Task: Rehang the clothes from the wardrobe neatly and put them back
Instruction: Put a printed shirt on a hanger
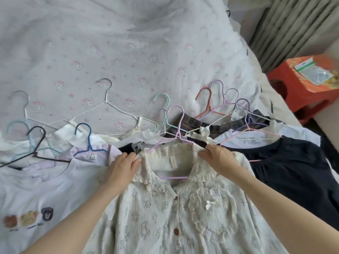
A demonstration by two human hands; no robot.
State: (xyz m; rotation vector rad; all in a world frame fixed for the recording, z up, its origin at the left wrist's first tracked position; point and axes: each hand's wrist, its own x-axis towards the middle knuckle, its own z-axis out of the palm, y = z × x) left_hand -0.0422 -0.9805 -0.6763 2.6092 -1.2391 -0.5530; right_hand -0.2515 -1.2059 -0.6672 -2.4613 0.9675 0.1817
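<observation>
- Left hand [126,165]: fingers curled, pinching the left shoulder of the cream blouse [174,213] at its collar edge; the thumb lies on top of the fabric.
- Right hand [218,155]: fingers bent down over the blouse's right shoulder, gripping cloth beside the collar. Whether the wire beneath is also held cannot be told.
- Cream blouse: thin crinkled cotton with faint printed figures and crosses, lace-edged collar, a lace heart with a small satin bow on the chest, brown round buttons down the front. It lies flat on the bed, front up, nearest the camera; its hem is cut off by the bottom edge.
- Lilac hanger [177,114]: thin coated wire; its hook rises just above the blouse collar and its lower bar shows inside the neck opening. Its arms are hidden under the shoulders.
- Left of the blouse: a white T-shirt [36,195] with three small round printed faces, partly out of frame; above it a striped lilac garment on a blue hanger [86,142] and a black hanger [36,143].
- Right of the blouse: a dark navy top [293,167] on a pink hanger [251,142], soft knit, partly overlapped by the right forearm.
- Beyond the blouse: overlapping white garments, a plaid piece and a tangle of pastel wire hangers; which hanger belongs to which garment is hard to make out.
- Bed sheet [128,43]: pale, wrinkled, with a pink cartoon print.
- Far right of the blouse: an orange stool [286,83] carrying a blurred plastic packet.
</observation>
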